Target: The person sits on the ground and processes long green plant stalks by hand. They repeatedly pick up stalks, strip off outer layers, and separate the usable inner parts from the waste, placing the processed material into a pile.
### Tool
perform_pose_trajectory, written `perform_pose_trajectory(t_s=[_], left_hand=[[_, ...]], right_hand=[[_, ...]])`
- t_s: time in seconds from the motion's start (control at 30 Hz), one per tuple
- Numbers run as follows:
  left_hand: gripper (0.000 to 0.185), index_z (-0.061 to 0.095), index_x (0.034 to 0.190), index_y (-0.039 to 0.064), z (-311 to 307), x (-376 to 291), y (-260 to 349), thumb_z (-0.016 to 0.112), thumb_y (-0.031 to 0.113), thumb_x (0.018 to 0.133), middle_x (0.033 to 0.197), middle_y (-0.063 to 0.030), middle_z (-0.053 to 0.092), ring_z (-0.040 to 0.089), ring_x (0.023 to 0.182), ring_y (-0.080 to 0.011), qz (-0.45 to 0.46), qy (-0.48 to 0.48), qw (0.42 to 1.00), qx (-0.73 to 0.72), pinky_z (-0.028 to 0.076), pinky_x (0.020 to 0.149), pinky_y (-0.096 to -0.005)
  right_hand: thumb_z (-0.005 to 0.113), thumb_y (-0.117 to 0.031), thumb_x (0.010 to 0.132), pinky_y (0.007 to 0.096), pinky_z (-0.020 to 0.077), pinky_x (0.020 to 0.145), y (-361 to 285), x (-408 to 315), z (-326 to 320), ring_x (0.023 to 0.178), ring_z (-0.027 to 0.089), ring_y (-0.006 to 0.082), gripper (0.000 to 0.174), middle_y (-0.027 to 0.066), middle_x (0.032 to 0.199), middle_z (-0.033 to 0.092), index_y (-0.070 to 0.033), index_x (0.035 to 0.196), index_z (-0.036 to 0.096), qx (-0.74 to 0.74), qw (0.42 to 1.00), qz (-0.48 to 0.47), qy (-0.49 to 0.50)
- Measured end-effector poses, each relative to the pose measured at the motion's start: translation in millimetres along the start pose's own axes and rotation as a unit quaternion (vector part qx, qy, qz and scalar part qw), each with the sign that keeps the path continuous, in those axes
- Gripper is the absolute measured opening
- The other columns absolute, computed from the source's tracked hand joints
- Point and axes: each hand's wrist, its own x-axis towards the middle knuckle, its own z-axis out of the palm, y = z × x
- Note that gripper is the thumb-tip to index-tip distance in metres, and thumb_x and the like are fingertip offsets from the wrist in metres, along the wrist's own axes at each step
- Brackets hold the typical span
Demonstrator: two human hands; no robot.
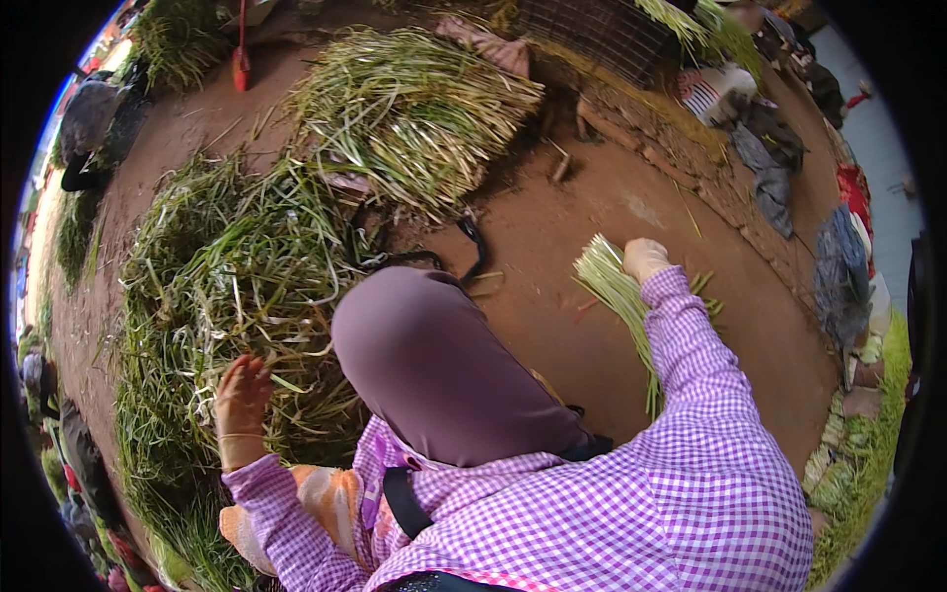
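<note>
My right hand (645, 259) is closed around the upper part of a bundle of long green stalks (621, 292), whose pale cut ends point up and left over the brown floor. The lower part of the bundle passes beside my checked sleeve. On the left, my left hand (243, 392) is raised at the edge of a large heap of loose green leaves (244, 274), fingers together and apart from the thumb, with nothing seen in it. A thick pile of cut stalks (422, 118) lies beyond my knee.
A dark strap (473, 248) lies on the floor past my knee. A broken earthen ledge (636, 148) runs along the right, with grey cloth (766, 163) on it. Bundled greens (836, 481) line the far right. A person (92, 122) is bent over at upper left.
</note>
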Motion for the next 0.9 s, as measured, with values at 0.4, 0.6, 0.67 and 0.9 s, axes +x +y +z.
perform_pose_trajectory(t_s=[0.4, 0.6, 0.67, 0.9], left_hand=[[0.034, 0.061, 0.120, 0.001, 104, 2, -97, 0.067, 0.018, 0.091, 0.099, -0.0102, 0.069, 0.068, 0.079, -0.0198, -0.160, -0.095, 0.975, 0.120, 0.058, 0.067, -0.0338], [0.037, 0.054, 0.125, -0.003, 92, 9, -91, 0.061, 0.015, 0.093, 0.103, -0.0143, 0.068, 0.068, 0.082, -0.0214, -0.226, -0.029, 0.967, 0.113, 0.057, 0.072, -0.0318], [0.037, 0.054, 0.125, -0.003, 92, 17, -93, 0.062, 0.015, 0.093, 0.104, -0.0139, 0.068, 0.068, 0.083, -0.0211, -0.226, 0.002, 0.968, 0.110, 0.057, 0.071, -0.0303], [0.031, 0.061, 0.119, -0.001, 119, 40, -99, 0.062, 0.017, 0.094, 0.097, -0.0074, 0.070, 0.065, 0.080, -0.0143, -0.263, -0.004, 0.957, 0.123, 0.053, 0.071, -0.0273]], right_hand=[[0.075, -0.029, 0.081, 0.0397, 0.0361, 0.111, -291, 92, -78, 0.133, 0.043, 0.0337, 0.082, 0.0192, 0.146, 0.042, -0.003, 0.147, 0.033, 0.161, 0.921, -0.303, 0.184], [0.066, -0.026, 0.089, 0.0359, 0.0308, 0.117, -298, 161, -134, 0.138, 0.038, 0.0322, 0.083, 0.0185, 0.154, 0.030, -0.013, 0.153, 0.015, 0.257, 0.904, -0.208, 0.270], [0.068, -0.029, 0.088, 0.0365, 0.0280, 0.118, -279, 192, -151, 0.138, 0.036, 0.0353, 0.087, 0.0210, 0.152, 0.032, -0.012, 0.154, 0.013, 0.259, 0.916, -0.128, 0.279], [0.045, -0.071, 0.086, 0.0359, 0.0166, 0.121, -257, 281, -211, 0.146, 0.021, 0.0294, 0.102, 0.0170, 0.158, 0.021, -0.002, 0.153, 0.012, 0.110, 0.950, -0.107, 0.272]])
